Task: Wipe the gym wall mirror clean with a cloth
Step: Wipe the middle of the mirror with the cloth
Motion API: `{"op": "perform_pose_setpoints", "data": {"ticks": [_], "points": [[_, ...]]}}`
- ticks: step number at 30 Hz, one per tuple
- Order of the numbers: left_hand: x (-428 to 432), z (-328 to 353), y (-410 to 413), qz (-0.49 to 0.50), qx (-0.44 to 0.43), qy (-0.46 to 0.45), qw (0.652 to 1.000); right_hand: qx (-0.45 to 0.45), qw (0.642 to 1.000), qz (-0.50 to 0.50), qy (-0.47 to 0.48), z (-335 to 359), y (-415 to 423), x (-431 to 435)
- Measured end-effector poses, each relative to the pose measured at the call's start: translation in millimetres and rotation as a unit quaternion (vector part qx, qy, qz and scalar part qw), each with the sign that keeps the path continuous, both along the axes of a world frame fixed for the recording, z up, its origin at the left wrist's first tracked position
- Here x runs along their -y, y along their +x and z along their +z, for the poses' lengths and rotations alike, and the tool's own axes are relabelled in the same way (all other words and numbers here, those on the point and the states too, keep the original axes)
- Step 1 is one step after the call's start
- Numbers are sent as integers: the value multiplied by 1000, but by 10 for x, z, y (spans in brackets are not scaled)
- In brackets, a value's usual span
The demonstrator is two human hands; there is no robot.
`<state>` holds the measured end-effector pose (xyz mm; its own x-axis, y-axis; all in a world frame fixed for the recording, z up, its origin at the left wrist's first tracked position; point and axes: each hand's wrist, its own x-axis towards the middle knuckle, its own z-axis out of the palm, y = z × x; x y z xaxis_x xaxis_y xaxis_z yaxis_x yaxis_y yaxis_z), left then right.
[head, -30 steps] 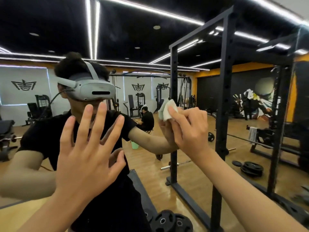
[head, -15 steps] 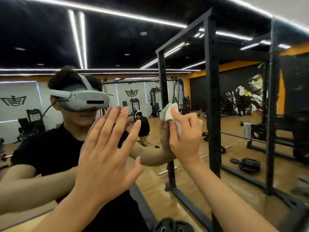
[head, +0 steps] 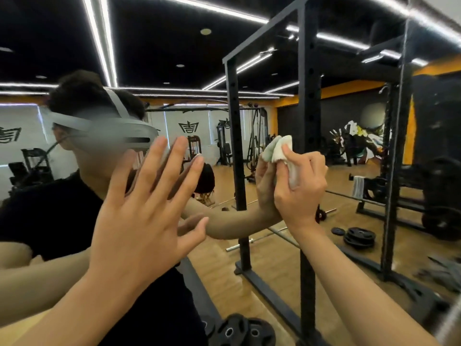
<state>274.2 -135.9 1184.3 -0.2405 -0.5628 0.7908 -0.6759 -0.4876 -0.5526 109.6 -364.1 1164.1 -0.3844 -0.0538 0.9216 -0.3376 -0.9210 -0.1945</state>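
head cam | faces mirror point(head: 274, 121) straight on | very close | single view

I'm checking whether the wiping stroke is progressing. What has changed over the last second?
The right hand, gripping the cloth, has slid rightward along the mirror, closer to the black rack post. Unchanged: the grip on the cloth, and the left hand open with fingers spread against the glass.

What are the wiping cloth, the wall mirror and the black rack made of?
Pale crumpled cloth: soft fabric, matte; bunches in folds in the right hand.
Large wall mirror: glass, glossy; sharp reflections.
Black square-post rack: likely painted steel, satin; punched holes.
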Motion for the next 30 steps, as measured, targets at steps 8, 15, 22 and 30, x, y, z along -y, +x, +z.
{"op": "perform_pose_setpoints", "data": {"ticks": [8, 15, 22, 30], "points": [[63, 70, -190, -72, -27, -58, 995, -14, 994, 50, -95, 6, 24, 251], [484, -46, -636, -33, -35, -44, 998, -145, 973, 54, -174, 102, -337, 499], [706, -246, -608, 25, -20, -56, 998, -180, 961, 72, -196, 129, -720, 1015], [782, -281, -599, 46, 4, -88, 995, -40, 998, 41, 13, 92, -1275, 1646]]}}
